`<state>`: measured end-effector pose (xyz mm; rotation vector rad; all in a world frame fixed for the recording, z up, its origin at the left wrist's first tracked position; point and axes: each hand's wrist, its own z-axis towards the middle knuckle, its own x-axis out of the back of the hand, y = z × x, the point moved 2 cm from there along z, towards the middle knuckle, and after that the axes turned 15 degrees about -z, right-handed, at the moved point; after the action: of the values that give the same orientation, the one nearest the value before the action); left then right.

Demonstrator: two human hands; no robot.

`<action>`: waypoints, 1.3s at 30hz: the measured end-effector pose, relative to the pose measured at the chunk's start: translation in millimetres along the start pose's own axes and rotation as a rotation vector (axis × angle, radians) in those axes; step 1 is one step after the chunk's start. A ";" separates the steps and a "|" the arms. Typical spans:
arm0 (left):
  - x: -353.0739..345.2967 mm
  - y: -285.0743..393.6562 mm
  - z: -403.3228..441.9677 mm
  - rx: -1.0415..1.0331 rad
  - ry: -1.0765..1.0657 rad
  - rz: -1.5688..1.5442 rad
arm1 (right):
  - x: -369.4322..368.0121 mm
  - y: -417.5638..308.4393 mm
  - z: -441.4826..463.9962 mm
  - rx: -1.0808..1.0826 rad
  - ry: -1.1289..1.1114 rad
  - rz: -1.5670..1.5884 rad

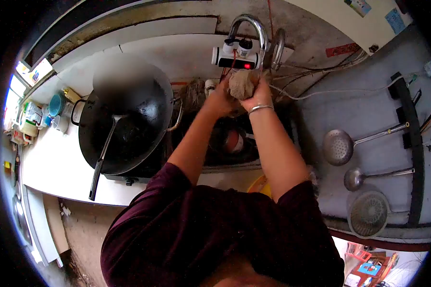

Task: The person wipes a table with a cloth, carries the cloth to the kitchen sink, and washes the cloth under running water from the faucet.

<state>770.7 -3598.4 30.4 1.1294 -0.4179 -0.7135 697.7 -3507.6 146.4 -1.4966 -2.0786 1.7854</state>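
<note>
Up by the tap, a crumpled tan rag is bunched into a ball between my two hands. My right hand, with a bracelet at its wrist, grips the rag from the right and below. On the other side my left hand is closed against it, slightly blurred, with some fingers hidden. Just above is a chrome tap with a white electric heater unit showing a red light. Beneath my forearms lies a dark sink area holding a reddish round object, partly hidden.
At left, a large black wok sits on a stove, with a spatula whose handle sticks out past the rim. A skimmer, a ladle and a strainer hang at right. A white cable runs along the wall.
</note>
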 end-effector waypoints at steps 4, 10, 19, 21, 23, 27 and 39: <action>-41.2 34.1 -3.1 -0.272 -0.038 0.538 | -4.9 -2.0 -14.5 -0.018 -0.104 0.242; -31.1 32.1 24.9 -0.103 0.173 -0.515 | 9.9 -3.5 -23.0 -0.055 -0.565 0.345; -28.1 121.3 26.0 -0.265 -0.181 0.643 | 58.3 -43.5 -6.9 0.052 -0.410 -0.981; -32.0 115.7 26.4 -0.024 -0.234 0.716 | 58.7 -46.7 1.2 0.401 -0.463 -1.672; -34.0 115.3 31.0 -0.007 -0.278 0.792 | 61.5 -39.0 11.4 0.420 -0.354 -1.793; -38.6 125.0 31.1 0.175 -0.336 0.924 | 50.6 -34.2 6.5 0.520 -0.153 -2.114; -28.8 109.2 20.1 0.150 -0.222 0.835 | 41.6 -48.2 -7.1 0.563 -0.286 -2.160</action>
<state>770.5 -3564.9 140.1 0.8971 -1.0647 -0.0648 649.0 -3469.7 163.7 1.0445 -1.3695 1.0582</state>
